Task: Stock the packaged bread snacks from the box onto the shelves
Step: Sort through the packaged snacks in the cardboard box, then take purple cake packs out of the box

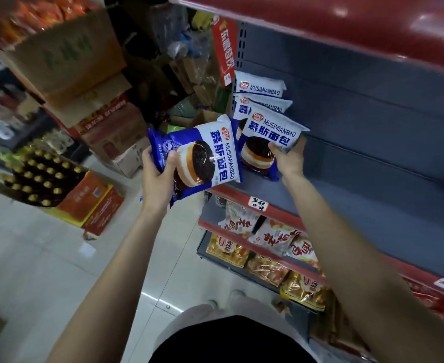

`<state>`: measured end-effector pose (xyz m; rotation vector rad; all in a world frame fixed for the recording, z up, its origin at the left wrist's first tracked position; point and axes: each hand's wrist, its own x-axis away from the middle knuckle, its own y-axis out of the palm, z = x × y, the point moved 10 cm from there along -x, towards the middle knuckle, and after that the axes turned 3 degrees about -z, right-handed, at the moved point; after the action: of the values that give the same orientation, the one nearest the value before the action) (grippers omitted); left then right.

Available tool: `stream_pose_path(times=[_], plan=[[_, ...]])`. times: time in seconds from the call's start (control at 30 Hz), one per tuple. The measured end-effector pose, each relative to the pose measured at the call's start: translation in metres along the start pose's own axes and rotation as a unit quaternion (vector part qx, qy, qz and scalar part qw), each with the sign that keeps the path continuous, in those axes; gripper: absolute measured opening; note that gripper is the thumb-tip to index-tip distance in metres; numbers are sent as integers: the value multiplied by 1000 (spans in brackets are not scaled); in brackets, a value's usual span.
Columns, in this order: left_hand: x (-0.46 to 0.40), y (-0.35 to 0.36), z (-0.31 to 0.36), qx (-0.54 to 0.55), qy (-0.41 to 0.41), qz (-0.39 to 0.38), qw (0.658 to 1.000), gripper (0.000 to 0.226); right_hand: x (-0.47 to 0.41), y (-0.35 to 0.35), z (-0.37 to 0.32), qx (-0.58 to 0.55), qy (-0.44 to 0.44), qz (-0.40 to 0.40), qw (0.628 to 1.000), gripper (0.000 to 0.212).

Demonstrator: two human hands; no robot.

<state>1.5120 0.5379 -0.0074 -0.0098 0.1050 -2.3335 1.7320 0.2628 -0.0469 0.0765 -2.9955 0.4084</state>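
A blue-and-white bread packet point(265, 145) is held upright at the front of the grey shelf point(372, 195), its printed face turned outward, presumably so that the label can be read from the aisle. It is gripped by the right hand point(290, 157), closed on its right edge with the thumb on the front and the fingers hidden behind, a hold that lets the packet be stood on its bottom seam against the ones behind. Two more packets of the same kind point(261, 94) are already standing at about eleven o'clock from it, one behind the other in a row running toward the back panel, so the row is evidently being filled from the back forward. At nine o'clock from the held packet, a second bread packet point(202, 155) is clasped by the left hand point(159, 170), tilted and kept clear of the shelf edge, apparently waiting in reserve as the next one to go in. The rest of the shelf, toward three o'clock, is bare, so much stocking seems left. At six o'clock, lower shelves carry other snack bags point(268, 239) behind a red shelf edge point(242, 195). Stacked cartons point(84, 82) stand across the aisle at nine to ten o'clock; which box supplied the packets cannot be told.
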Motion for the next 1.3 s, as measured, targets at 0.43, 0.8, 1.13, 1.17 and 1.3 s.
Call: stream_pose_path(times=[0.43,0.8,1.13,1.17,1.3], plan=[[-12,125,-46,184,-128,-138,965,44,63,-17,-6,-88,-12,-3,996,28],[-39,108,-52,-170,-14,-98,981,75,23,38,-56,273,-96,-62,955,53],[-19,98,-2,-248,68,-79,963,60,76,-2,-60,232,-145,19,962,56],[-11,98,11,-238,97,-76,964,54,87,-10,-64,234,-168,21,957,51],[32,125,58,-139,170,-198,955,28,141,-46,-79,291,-252,38,922,33]])
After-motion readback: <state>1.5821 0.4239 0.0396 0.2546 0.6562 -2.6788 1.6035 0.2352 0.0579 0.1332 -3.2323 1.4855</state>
